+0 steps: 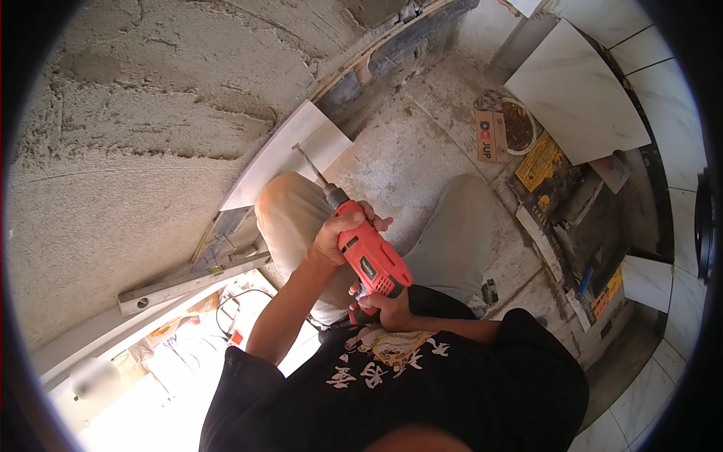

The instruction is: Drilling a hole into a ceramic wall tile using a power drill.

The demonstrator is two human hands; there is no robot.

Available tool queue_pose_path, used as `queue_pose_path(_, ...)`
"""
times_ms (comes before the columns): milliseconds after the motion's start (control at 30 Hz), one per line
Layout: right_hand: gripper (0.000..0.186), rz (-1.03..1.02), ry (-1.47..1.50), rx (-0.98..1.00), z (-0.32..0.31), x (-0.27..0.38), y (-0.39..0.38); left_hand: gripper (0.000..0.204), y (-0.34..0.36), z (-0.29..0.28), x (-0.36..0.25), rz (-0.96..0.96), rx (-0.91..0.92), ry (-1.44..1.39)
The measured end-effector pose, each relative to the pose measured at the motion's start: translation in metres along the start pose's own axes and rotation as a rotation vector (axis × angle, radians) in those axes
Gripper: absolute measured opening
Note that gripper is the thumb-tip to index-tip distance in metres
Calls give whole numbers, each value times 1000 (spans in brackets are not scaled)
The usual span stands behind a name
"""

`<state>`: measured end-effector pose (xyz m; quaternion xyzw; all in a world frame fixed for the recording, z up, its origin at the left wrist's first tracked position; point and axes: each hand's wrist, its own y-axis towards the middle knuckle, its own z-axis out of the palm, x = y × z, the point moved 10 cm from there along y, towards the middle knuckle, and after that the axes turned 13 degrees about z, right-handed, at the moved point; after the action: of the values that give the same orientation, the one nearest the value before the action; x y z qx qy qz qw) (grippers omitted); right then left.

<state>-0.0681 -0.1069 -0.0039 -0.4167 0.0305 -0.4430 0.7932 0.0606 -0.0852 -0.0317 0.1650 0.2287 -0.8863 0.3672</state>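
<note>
A red power drill points up and to the left in front of me, a long thin bit in its chuck. My left hand is wrapped round the front of its body, just behind the chuck. Lower down, my right hand grips the rear handle, close to my black shirt. The tip of the drill bit lies over a pale tile set low against the rough wall. Whether the tip touches that tile I cannot tell.
Rough cement wall fills the upper left. Below it lies a long metal level. On the right, a large marbled tile leans near a brown cardboard box, yellow-and-black bags and a small blue object. A dark cable runs lower left.
</note>
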Motion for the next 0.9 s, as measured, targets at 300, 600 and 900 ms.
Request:
queue_pose_path(300, 18, -77, -175, 48, -5, -2, 4, 21, 0, 2, 1, 18, 22, -12)
queue_pose_path(600, 18, -60, -133, 31, -6, -6, 3, 22, 0, 6, -2, 29, 40, -18)
queue_pose_path(900, 13, -69, -43, 14, -6, -2, 4, 22, -1, -3, 1, -9, -3, -15)
